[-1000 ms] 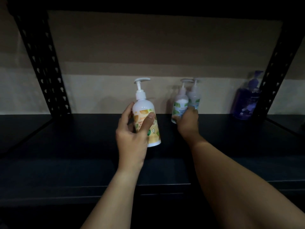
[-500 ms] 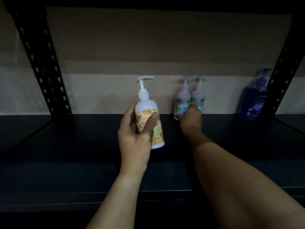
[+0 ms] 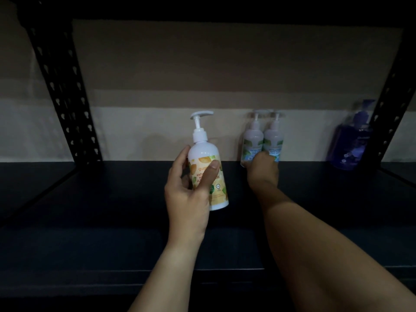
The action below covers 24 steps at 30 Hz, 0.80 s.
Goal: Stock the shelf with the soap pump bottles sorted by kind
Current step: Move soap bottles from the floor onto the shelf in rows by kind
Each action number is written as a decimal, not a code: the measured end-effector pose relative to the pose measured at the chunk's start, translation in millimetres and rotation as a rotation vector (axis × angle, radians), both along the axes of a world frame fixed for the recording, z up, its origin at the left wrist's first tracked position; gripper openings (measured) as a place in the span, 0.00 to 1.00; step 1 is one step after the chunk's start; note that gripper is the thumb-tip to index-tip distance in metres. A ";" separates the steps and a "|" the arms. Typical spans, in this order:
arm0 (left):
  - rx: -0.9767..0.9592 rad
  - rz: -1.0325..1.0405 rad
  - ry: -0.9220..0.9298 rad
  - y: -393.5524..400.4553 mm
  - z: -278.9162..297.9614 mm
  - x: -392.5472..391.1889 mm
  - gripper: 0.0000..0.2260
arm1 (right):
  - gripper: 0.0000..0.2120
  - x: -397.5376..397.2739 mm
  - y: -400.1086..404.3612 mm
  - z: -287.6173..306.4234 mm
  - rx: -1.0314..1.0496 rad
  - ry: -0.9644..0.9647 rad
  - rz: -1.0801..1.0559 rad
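Observation:
My left hand [image 3: 189, 190] grips a white pump bottle with an orange label [image 3: 203, 154], holding it upright and slightly tilted over the middle of the dark shelf board [image 3: 101, 199]. Two smaller pump bottles with green labels [image 3: 253, 140] [image 3: 273, 140] stand side by side at the back of the shelf against the wall. My right hand [image 3: 262, 170] reaches in and is curled round the base of the left one, hiding the bottoms of both. A purple pump bottle [image 3: 351, 145] stands at the far right back.
A black perforated upright [image 3: 65, 86] rises at the left and another [image 3: 391, 104] at the right, partly in front of the purple bottle. The shelf above shades the top of the view. A beige wall closes the back.
My right hand has pushed the green-label bottle back until it stands next to its twin at the wall. My left hand has kept hold of the orange-label bottle and barely shifted.

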<state>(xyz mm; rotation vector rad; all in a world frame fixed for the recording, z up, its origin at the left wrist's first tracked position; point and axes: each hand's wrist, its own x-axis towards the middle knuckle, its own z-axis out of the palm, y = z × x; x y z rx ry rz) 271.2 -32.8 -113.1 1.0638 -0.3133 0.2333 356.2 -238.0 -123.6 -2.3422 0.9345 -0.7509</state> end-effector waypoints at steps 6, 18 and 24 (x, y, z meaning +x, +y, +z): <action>0.004 -0.004 -0.006 -0.1 0.2 -0.2 0.27 | 0.26 0.1 2.8 -0.2 -0.065 0.020 -0.001; 0.008 0.005 -0.029 1.0 -2.0 1.3 0.30 | 0.29 -5.2 6.8 -4.0 -0.074 -0.031 -0.010; 0.043 0.003 -0.038 2.2 -3.5 0.5 0.28 | 0.22 -21.2 6.5 -7.5 -0.002 -0.054 0.091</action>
